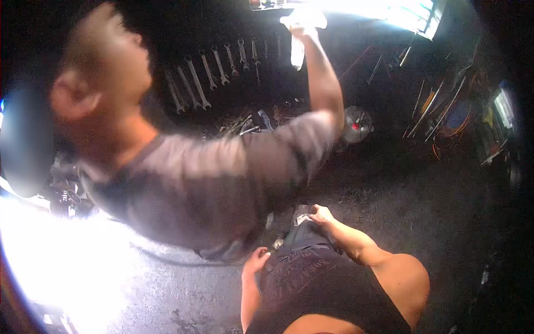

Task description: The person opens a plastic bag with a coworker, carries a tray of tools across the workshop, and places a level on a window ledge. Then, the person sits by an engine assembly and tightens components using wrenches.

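My left hand (pixel 257 260) hangs beside my waist at the bottom centre, its fingers loosely bent and apart, with nothing seen in them. My right hand (pixel 321 214) is in front of my thigh, near the dark trousers (pixel 303 238); its fingers are slightly curled and I see no object between them. A pale shoe (pixel 302 219) shows just left of that hand, partly covered. Close in front stands another person (pixel 206 178) in a grey shirt, blurred by motion. This person's raised hand (pixel 303 29) is at a bright ledge, with a white cloth-like thing (pixel 297 53) at it.
Several wrenches (pixel 197 83) hang in a row on the dark wall. Loose tools (pixel 250 122) lie below them. Rods and wires (pixel 439 111) are at the right, near a round container (pixel 357 125) with a red spot. Strong light washes out the floor (pixel 183 289) at the left.
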### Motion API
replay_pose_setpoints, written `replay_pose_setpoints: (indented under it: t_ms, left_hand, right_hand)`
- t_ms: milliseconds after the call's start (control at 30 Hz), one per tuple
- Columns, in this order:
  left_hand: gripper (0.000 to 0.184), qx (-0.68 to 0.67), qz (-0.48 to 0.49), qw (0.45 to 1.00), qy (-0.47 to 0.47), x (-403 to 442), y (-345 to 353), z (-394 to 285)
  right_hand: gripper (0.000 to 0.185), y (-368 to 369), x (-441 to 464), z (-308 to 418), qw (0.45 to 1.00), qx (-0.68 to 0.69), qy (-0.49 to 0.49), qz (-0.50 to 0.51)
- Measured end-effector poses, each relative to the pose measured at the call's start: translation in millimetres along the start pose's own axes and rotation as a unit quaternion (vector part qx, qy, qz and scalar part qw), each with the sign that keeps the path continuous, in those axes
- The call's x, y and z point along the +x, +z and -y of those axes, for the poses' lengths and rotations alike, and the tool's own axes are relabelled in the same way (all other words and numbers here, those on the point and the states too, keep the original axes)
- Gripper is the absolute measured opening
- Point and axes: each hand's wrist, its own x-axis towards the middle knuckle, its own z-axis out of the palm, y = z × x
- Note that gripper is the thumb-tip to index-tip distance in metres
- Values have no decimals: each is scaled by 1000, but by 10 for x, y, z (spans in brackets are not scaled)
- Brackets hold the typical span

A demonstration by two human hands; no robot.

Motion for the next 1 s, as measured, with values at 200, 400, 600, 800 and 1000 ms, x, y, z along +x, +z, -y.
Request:
replay_pose_setpoints:
  t_ms: [200,400,600,800,1000]
  left_hand:
    - [39,-19,58,981,-185,-351,7,1271]
    - [31,-83,-3,961,-262,-911,-57,1671]
    - [24,-117,-18,945,-303,-733,275,1892]
    - [23,-202,-39,928,-312,-575,207,1650]
    - [23,100,45,992,-56,-722,69,1711]
  right_hand:
    - [36,35,382,-1293,970,-157,127,134]
    - [42,-168,-190,-883,982,-92,115,115]
    - [45,73,334,-959,979,-147,44,131]
    - [34,-218,274,-736,982,-144,-1,125]
    - [36,-281,312,-562,985,-99,46,135]
